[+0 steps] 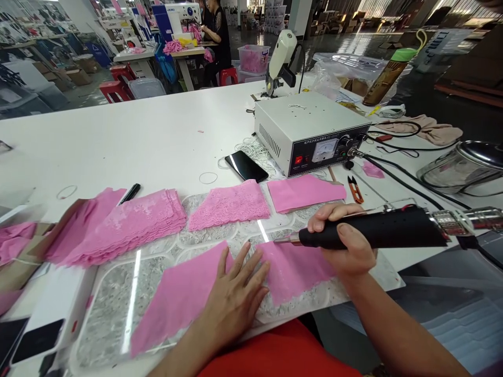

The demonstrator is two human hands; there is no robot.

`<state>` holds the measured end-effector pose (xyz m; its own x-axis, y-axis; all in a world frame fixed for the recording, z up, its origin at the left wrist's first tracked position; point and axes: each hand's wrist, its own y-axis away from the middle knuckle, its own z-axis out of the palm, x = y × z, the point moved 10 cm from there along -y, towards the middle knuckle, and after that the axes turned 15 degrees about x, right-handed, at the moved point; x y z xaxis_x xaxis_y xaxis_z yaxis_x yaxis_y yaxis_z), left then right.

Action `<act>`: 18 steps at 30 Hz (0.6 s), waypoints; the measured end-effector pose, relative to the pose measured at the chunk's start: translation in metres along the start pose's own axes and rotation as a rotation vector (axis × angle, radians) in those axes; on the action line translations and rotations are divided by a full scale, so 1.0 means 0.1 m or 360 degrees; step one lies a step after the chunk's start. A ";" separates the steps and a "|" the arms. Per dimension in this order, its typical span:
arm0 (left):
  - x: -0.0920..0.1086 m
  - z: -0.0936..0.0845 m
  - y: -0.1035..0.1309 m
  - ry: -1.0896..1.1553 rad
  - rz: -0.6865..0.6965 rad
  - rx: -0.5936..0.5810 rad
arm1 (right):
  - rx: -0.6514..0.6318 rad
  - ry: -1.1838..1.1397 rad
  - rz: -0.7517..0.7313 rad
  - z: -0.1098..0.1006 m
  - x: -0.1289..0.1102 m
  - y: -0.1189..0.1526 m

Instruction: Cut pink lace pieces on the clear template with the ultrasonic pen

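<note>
My left hand [238, 293] lies flat with fingers spread, across the inner edges of two pink fabric pieces. One fabric piece [176, 298] is to its left, the other [294, 269] to its right. In my right hand [353, 246] is a black-handled ultrasonic cutter [377, 230], its thin metal tip at the upper left part of the right piece. Beneath the fabric is a grey patterned glass-like board [113, 293]. Behind my hands lie a lace-textured pink piece [231, 204] and a plain pink piece [304, 191]. A layered stack of pink lace pieces [133, 225] is at the left.
A grey control box [314, 131] with a meter stands at the back right, cables running to the cutter. Nearby are a black phone [247, 166], orange thread snips [355, 189], a glass jar [463, 167] and a bottle [389, 76]. A person [216, 39] sits at a sewing machine [181, 21] beyond.
</note>
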<state>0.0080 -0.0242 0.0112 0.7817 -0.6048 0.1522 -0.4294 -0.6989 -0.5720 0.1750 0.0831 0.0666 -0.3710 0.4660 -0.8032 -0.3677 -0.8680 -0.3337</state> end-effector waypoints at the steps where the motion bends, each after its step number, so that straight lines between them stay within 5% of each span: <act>1: 0.00 0.00 0.00 -0.0006 0.0002 -0.0003 | -0.0005 -0.0002 0.0003 0.01 0.00 0.00; 5: 0.00 -0.02 -0.02 -0.0030 0.0015 0.0019 | 0.0047 0.0024 0.0003 -0.04 -0.01 -0.03; 13: 0.00 -0.06 -0.04 -0.0058 0.0092 0.0084 | 0.0338 0.0091 -0.0122 -0.47 -0.17 -0.24; 18: 0.01 -0.05 -0.03 -0.0087 0.0124 0.0063 | 0.0326 0.0078 -0.0107 -0.48 -0.15 -0.22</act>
<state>0.0078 -0.0242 0.0171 0.7705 -0.6344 0.0622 -0.4726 -0.6340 -0.6121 0.2295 0.0864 0.0623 -0.2993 0.5086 -0.8073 -0.5576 -0.7798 -0.2845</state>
